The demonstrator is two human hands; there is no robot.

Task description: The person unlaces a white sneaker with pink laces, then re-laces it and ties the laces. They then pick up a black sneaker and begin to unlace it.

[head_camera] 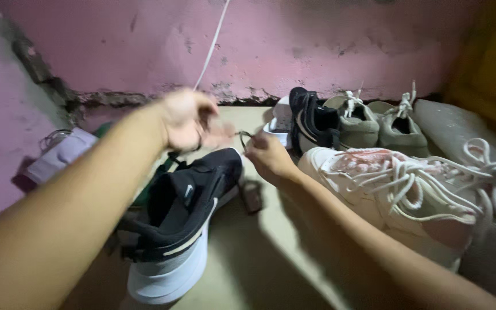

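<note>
A black sneaker with a white sole [179, 224] lies on the pale floor in front of me, toe pointing away. Above its toe, my left hand [188, 120] is closed around a thin dark lace [242, 135]. My right hand [266, 156] pinches the same lace from the other side, close to the left hand. The lace is blurred and partly hidden between the fingers.
A white sneaker with pinkish laces [409, 198] lies at my right. Behind it stand a black-and-white sneaker [311, 117] and two grey-green sneakers [374, 120]. A pale purple shoe [58, 155] sits by the left pink wall. A white cord [210, 46] hangs down the back wall.
</note>
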